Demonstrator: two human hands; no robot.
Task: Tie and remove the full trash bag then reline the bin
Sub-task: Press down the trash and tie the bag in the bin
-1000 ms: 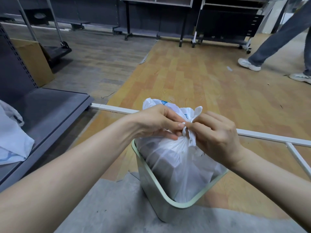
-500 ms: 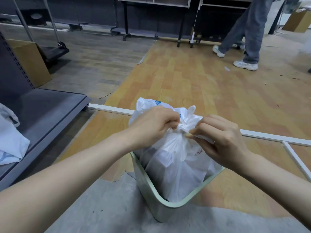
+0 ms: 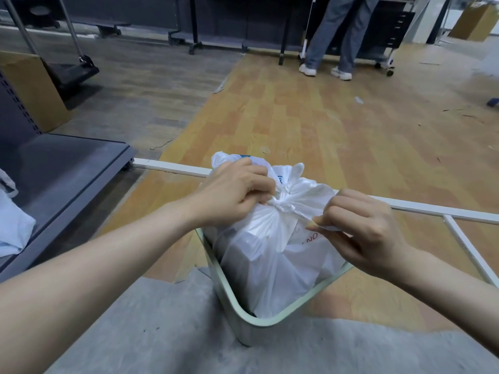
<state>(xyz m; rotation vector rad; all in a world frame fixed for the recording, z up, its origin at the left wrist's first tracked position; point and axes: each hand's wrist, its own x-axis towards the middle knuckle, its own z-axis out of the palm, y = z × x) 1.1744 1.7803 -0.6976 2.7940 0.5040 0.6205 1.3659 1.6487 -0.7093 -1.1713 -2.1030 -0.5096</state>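
Note:
A full white plastic trash bag (image 3: 272, 255) sits inside a pale green bin (image 3: 237, 303) on the floor in front of me. Its top is gathered into a knot (image 3: 280, 205) between my hands. My left hand (image 3: 232, 193) grips one twisted end of the bag just left of the knot. My right hand (image 3: 361, 228) pinches the other end, drawn out taut to the right. The bag bulges above the bin's rim, and red lettering shows on its right side.
A grey shelf base (image 3: 62, 168) stands to the left with a white bag (image 3: 13, 225) lying on it. A white metal frame (image 3: 432, 211) lies on the wood floor behind the bin. A person's legs (image 3: 334, 36) stand by dark racks far back. A cardboard box (image 3: 32, 87) leans at left.
My hands have pulled apart, the right one moving right and down, drawing the bag's ends tight into a knot. The person in the background has walked left to the racks.

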